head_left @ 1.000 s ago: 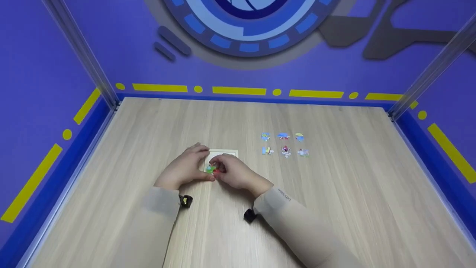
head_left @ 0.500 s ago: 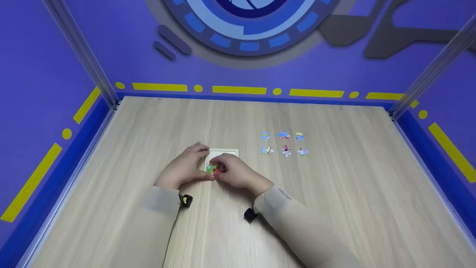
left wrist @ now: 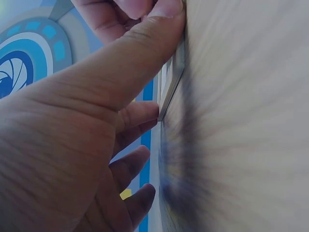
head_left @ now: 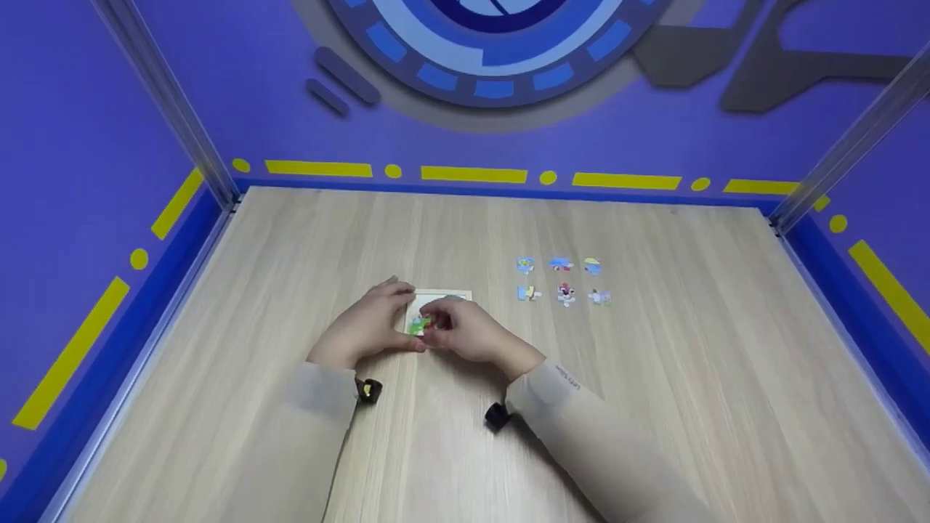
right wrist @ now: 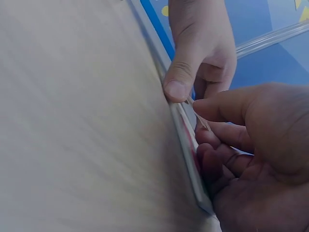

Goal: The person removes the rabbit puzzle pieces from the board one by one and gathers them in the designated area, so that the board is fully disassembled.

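Observation:
A small puzzle frame (head_left: 459, 293) with a pale rim lies on the table, partly hidden by both hands. My left hand (head_left: 367, 328) holds its left side, thumb at the near edge and a finger toward the far corner. In the left wrist view, the frame's edge (left wrist: 169, 89) shows between the thumb and a fingertip. My right hand (head_left: 468, 330) pinches a green puzzle piece (head_left: 417, 326) over the frame's near left corner. The right wrist view shows this piece (right wrist: 202, 117) edge-on and tilted, between thumb and finger, with a red patch in the frame below.
To the right of the frame, several loose puzzle pieces lie in two rows, among them a red-and-white piece (head_left: 565, 293) and a yellow-and-blue piece (head_left: 592, 265). Purple wall panels (head_left: 465, 145) enclose the table (head_left: 654, 349) at the back and sides.
The green puzzle piece has tipped up from a flatter position in the frame's corner, with the right fingers on it. The left hand keeps its hold. The head view has shifted slightly.

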The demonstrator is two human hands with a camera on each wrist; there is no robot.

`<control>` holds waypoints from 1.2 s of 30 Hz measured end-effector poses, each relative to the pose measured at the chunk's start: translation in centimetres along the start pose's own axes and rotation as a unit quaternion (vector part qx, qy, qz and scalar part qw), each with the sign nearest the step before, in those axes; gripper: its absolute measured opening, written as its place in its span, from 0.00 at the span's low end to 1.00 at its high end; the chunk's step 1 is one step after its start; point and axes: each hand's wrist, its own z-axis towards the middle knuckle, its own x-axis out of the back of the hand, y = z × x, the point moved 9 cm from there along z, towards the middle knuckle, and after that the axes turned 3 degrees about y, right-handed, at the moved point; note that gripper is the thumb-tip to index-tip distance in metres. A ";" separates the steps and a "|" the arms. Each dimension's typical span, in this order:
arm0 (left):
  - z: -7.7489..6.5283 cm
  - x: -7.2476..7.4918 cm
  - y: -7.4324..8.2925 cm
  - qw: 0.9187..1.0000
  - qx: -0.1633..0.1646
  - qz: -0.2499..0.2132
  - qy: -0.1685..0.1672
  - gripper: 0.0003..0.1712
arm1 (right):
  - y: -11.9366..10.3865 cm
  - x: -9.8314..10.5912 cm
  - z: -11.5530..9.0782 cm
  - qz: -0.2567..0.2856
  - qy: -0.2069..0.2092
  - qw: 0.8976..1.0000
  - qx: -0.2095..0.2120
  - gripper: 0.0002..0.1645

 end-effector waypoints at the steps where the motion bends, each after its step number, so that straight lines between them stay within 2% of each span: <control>1: -0.1 0.0 -0.1 1.000 0.002 0.000 0.000 0.62 | 0.0 0.1 0.0 0.006 -0.001 1.000 -0.002 0.27; 6: -0.1 0.2 -0.3 1.000 0.004 0.004 -0.001 0.64 | -0.3 0.5 0.0 0.041 0.003 0.999 -0.005 0.26; 13: 0.0 0.2 -0.2 1.000 0.008 0.008 0.002 0.62 | 0.1 2.1 -1.1 0.102 0.015 0.995 -0.004 0.27; 21: 0.0 0.1 -0.2 1.000 0.011 0.005 0.000 0.62 | 0.8 4.6 -3.0 0.073 0.014 0.997 0.000 0.28; 30: 0.0 0.0 -0.3 1.000 0.013 0.003 -0.002 0.62 | 2.8 8.1 -5.4 0.015 0.034 0.999 -0.005 0.27; 36: 0.0 0.0 -0.4 1.000 0.013 0.001 -0.003 0.62 | 4.4 9.6 -6.3 -0.001 0.041 0.999 -0.012 0.26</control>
